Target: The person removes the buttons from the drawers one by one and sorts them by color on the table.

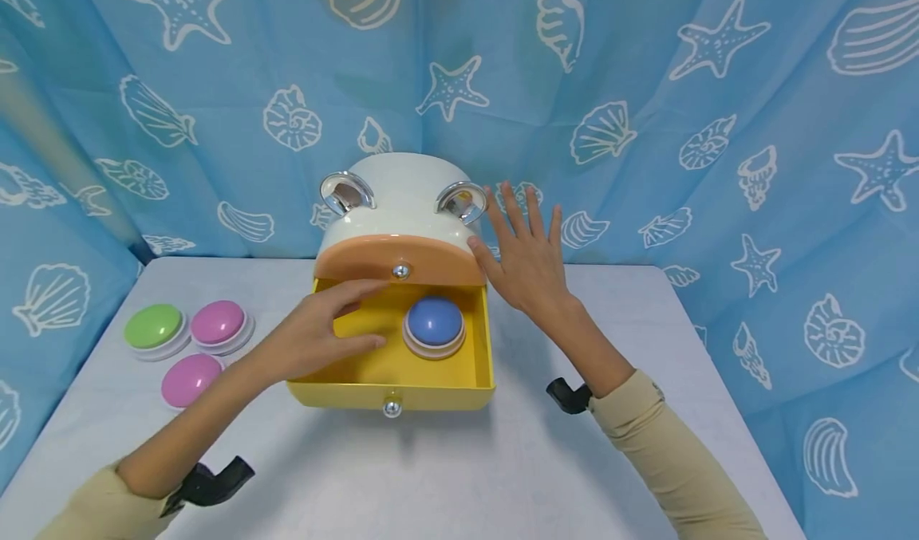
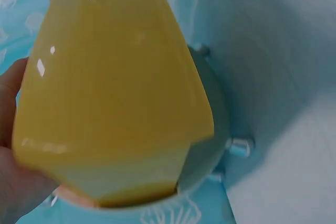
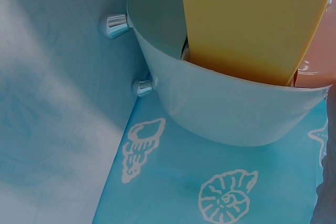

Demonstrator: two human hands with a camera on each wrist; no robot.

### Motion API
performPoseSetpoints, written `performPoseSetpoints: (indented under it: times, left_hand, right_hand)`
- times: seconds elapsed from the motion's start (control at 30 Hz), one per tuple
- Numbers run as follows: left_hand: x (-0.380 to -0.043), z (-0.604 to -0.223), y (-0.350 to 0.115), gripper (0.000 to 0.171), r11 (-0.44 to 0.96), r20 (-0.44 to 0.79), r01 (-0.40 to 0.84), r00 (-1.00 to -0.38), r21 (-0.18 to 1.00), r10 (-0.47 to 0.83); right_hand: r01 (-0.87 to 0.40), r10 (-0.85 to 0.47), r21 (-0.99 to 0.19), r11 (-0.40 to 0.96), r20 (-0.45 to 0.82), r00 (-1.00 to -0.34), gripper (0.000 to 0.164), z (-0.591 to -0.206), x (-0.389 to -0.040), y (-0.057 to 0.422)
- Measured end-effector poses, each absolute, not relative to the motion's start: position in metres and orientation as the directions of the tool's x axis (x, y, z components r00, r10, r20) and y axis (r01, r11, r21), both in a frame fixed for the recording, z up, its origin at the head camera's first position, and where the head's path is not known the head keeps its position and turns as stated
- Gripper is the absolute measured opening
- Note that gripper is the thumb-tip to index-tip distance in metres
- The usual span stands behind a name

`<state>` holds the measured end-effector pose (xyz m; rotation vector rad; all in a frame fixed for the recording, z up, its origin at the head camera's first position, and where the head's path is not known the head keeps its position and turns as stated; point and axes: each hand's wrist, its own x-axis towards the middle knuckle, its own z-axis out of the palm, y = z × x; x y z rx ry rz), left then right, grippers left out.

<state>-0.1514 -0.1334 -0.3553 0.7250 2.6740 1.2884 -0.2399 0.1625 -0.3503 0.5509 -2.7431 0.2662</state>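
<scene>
A small white cabinet (image 1: pixel 409 197) with an orange upper drawer (image 1: pixel 431 261) has its yellow lower drawer (image 1: pixel 359 396) pulled out. Inside that drawer, toward the right, sits a blue dome-topped button (image 1: pixel 435 322) on a white base. My left hand (image 1: pixel 326 329) hovers over the drawer's left side, thumb and fingers spread apart with nothing between them. In the left wrist view, part of the left hand (image 2: pixel 23 182) shows beside the yellow drawer front. Fingers extended, my right hand (image 1: pixel 527 261) is at the cabinet's right side; whether it touches the cabinet, I cannot tell.
On the table (image 1: pixel 445 484) at left lie a green button (image 1: pixel 153 326), a pink button (image 1: pixel 218 322) and another pink button (image 1: pixel 190 379), partly behind the left forearm. Silver ring-shaped ears (image 1: pixel 462 201) top the cabinet. A blue shell-print curtain (image 1: pixel 517 93) hangs behind.
</scene>
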Motion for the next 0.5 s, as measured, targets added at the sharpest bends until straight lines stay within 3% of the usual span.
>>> performPoseSetpoints:
  times: [0.5]
  left_hand:
    - [-0.182,-0.364,-0.09,0.078,0.52,0.014,0.507,-0.724,0.687,0.689]
  right_hand:
    - [-0.409,-0.345,-0.114,0.906,0.363,-0.866,0.071,-0.351,-0.24,0.162]
